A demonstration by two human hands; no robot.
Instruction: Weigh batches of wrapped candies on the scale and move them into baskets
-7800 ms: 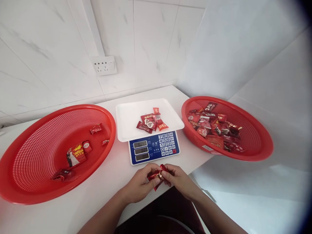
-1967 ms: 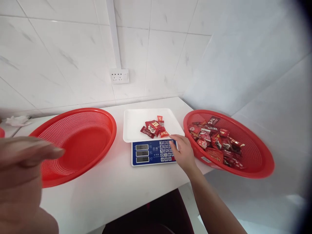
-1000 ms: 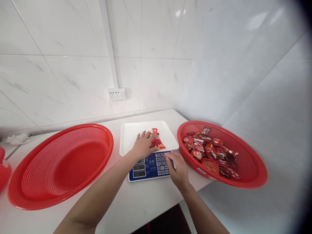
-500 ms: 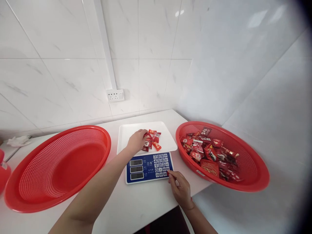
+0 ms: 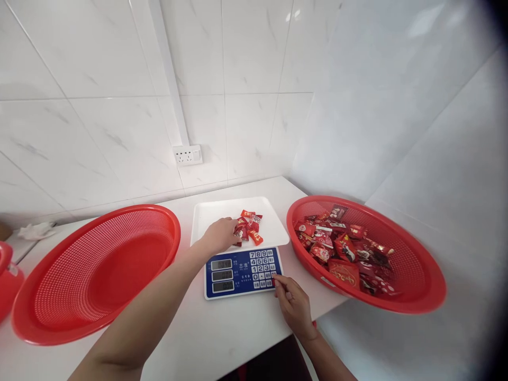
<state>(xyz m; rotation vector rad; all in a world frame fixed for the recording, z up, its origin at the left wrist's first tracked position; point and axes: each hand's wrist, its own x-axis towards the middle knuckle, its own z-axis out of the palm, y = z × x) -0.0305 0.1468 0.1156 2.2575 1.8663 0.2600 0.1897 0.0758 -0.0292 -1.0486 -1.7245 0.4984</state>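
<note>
1. Candies in red wrappers sat heaped on the white tray of the scale; red basket near on its left, second basket holding wrapped sweets on its right; wall socket behind.
2. Left hand reached over the tray, fingers curled onto the heap's left edge; right hand was loosely curled with nothing in it, index tip at the keypad's bottom-right corner.
3. Couldn't tell if the left hand actually gripped a candy, knuckles hid that; display too small to read; some red object was cut off at the left edge.
</note>
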